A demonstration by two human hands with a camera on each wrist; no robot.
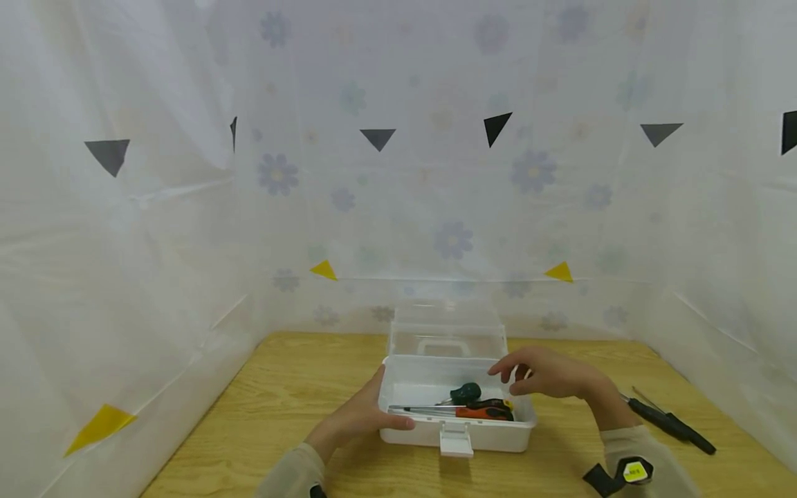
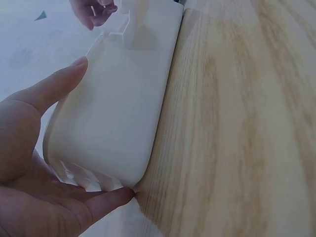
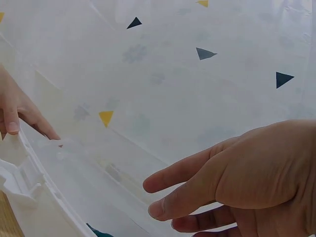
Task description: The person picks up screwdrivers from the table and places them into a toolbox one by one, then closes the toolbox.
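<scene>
Toolbox (image 1: 436, 432): left hand (image 1: 361, 415) grips its corner; right hand (image 1: 551, 373) open above, holding nothing.

Head view looks down; both wrist views closely share the white box (image 1: 457, 408).
</scene>
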